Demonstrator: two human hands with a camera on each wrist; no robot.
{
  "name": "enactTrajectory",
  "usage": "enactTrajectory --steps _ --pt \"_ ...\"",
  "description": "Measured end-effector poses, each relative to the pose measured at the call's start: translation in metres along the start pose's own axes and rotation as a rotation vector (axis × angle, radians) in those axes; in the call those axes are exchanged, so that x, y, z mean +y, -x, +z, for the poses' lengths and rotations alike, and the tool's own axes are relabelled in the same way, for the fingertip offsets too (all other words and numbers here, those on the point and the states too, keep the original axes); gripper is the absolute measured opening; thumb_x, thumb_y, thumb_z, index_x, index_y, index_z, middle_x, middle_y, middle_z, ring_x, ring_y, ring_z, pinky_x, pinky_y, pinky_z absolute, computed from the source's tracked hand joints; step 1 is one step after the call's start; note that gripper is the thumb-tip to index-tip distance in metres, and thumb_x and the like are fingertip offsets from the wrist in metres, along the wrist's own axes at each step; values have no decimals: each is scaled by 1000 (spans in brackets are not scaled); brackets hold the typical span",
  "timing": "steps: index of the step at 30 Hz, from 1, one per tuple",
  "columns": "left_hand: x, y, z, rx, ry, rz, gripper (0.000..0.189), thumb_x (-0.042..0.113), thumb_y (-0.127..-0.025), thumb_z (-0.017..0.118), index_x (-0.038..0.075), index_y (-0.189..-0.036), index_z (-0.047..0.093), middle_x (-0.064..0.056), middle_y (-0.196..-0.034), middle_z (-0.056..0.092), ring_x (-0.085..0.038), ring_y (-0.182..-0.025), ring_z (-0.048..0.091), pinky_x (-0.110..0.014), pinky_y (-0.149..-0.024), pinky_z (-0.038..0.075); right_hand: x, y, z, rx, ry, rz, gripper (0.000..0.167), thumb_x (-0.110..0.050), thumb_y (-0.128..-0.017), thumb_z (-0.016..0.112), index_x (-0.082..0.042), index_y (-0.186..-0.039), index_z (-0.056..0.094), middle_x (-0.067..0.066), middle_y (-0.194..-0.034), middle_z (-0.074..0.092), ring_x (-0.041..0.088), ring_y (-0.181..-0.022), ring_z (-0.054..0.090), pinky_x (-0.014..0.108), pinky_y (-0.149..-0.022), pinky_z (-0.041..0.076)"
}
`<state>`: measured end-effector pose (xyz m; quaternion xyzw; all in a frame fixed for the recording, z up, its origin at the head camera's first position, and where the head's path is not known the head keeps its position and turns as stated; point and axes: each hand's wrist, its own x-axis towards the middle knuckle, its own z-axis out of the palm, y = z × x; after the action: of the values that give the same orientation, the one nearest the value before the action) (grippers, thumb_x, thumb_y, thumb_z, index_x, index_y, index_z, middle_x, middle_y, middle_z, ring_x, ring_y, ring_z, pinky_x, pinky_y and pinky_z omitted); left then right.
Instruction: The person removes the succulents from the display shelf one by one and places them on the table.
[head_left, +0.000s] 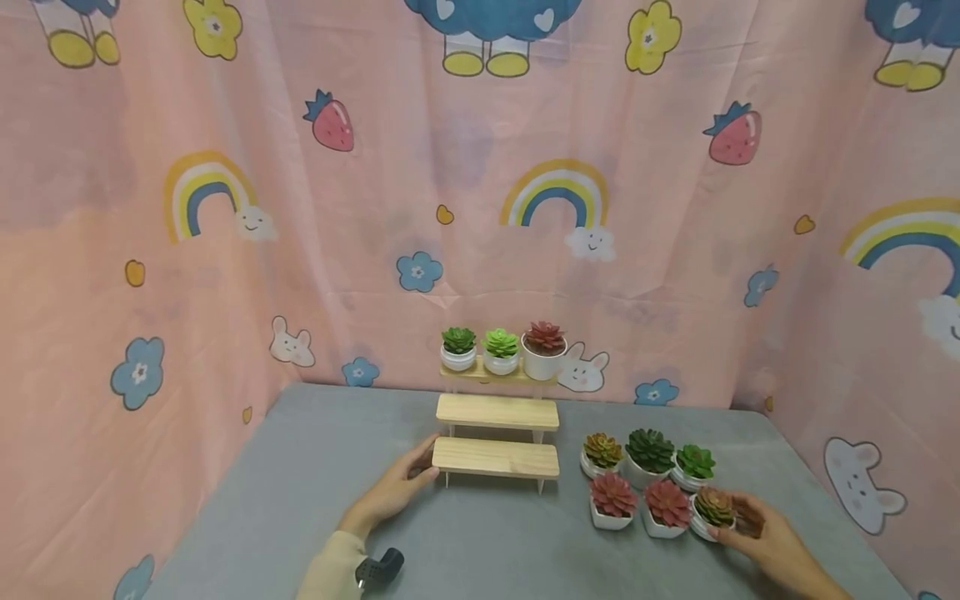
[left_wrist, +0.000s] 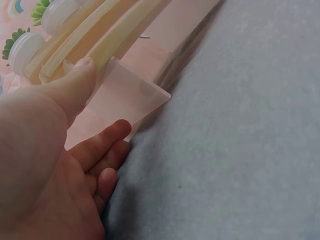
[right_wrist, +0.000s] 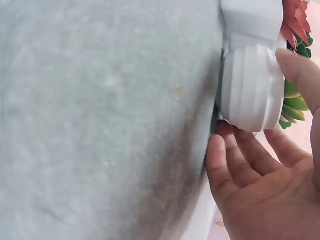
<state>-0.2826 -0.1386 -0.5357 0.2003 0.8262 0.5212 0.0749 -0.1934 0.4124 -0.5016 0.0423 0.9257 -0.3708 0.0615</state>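
A wooden three-tier display stand [head_left: 496, 457] is on the grey table. My left hand [head_left: 395, 492] grips the left end of its lowest shelf; in the left wrist view the thumb lies against the shelf edge and the other fingers are beside the clear leg [left_wrist: 127, 95]. At the right, my right hand [head_left: 768, 537] holds a brownish-green potted succulent [head_left: 714, 508]. Its ribbed white pot [right_wrist: 254, 90] sits between thumb and fingers in the right wrist view, low by the table surface. Red succulents [head_left: 667, 505] [head_left: 613, 497] in square white pots are to its left.
On the top shelf are a dark green succulent [head_left: 458, 341], a bright green one [head_left: 501, 343] and a larger red one [head_left: 544, 337]. Behind the red pair are a yellowish succulent [head_left: 602, 451], a dark green one [head_left: 650, 451] and a green one [head_left: 695, 462]. A pink patterned curtain [head_left: 480, 317] hangs behind the table.
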Motion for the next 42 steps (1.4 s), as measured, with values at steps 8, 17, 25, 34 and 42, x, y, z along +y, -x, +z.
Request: enactTrajectory --steps 8,17,25,34,42 --pt "0 -2 1 -6 4 1 67 36 -105 54 13 -161 27 -20 -151 51 -41 -140 48 -64 -115 36 -4 11 -13 53 -15 -87 68 -30 -101 63 12 -147 36 41 -141 48 -8 -97 59 23 -76 55" --pt "3 -2 -1 -3 27 -2 65 32 -104 56 13 -161 29 -21 -152 50 -42 -140 47 -65 -115 34 -38 14 -29 240 -27 -298 51 -19 -101 64 8 -141 48 -26 -118 60 -19 -97 52 15 -72 50" --pt "-4 -3 -2 -7 23 -1 68 37 -104 55 13 -161 27 -19 -153 49 -40 -139 48 -64 -115 35 -79 5 -21 278 -99 -418 43 -15 -102 61 3 -139 51 -42 -116 52 -18 -104 54 9 -77 48" --pt "-4 -3 -2 -5 24 -11 68 39 -104 55 15 -161 28 -18 -152 50 -39 -139 48 -64 -115 35 -122 -7 -17 258 -110 -497 41 -15 -103 60 0 -141 52 -40 -119 51 -17 -108 53 7 -83 45" --pt "-3 -2 0 0 25 -21 68 39 -104 55 15 -161 28 -19 -151 52 -39 -138 49 -64 -115 35 -149 -28 -4 190 -192 -517 42 -17 -105 56 0 -142 51 -34 -120 53 -17 -109 52 13 -86 50"
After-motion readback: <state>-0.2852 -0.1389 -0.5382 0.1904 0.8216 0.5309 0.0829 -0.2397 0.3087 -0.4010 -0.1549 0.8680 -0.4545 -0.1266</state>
